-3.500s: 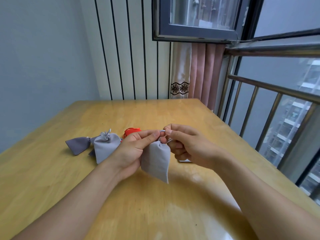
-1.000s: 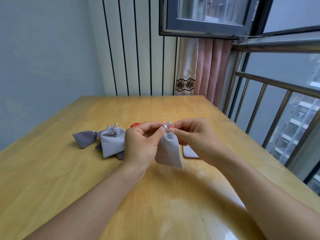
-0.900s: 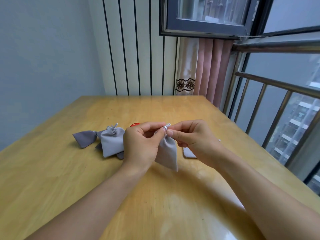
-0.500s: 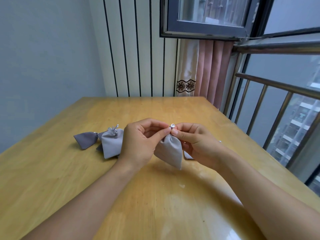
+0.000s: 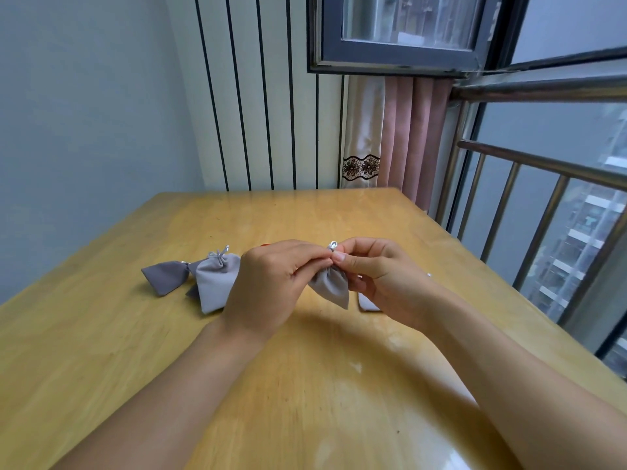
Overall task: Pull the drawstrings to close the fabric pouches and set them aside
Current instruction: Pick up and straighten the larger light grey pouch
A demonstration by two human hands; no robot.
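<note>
A light grey fabric pouch (image 5: pixel 330 286) hangs above the wooden table (image 5: pixel 305 385), its mouth gathered tight. My left hand (image 5: pixel 271 286) pinches its neck from the left. My right hand (image 5: pixel 380 279) pinches the silver drawstring (image 5: pixel 333 245) at the top. To the left lie a closed light grey pouch (image 5: pixel 217 279) and a darker grey pouch (image 5: pixel 164 276), touching each other. Another flat grey pouch (image 5: pixel 368 305) lies behind my right hand, mostly hidden.
A sliver of something red (image 5: pixel 264 245) shows behind my left hand. A metal railing (image 5: pixel 509 205) runs along the table's right side, with a pink curtain (image 5: pixel 407 137) at the far corner. Walls close off the back and left.
The pouch's mouth has drawn tighter over the last seconds and its body has bunched into a fan. Both hands stayed together at its top, shifting only slightly.
</note>
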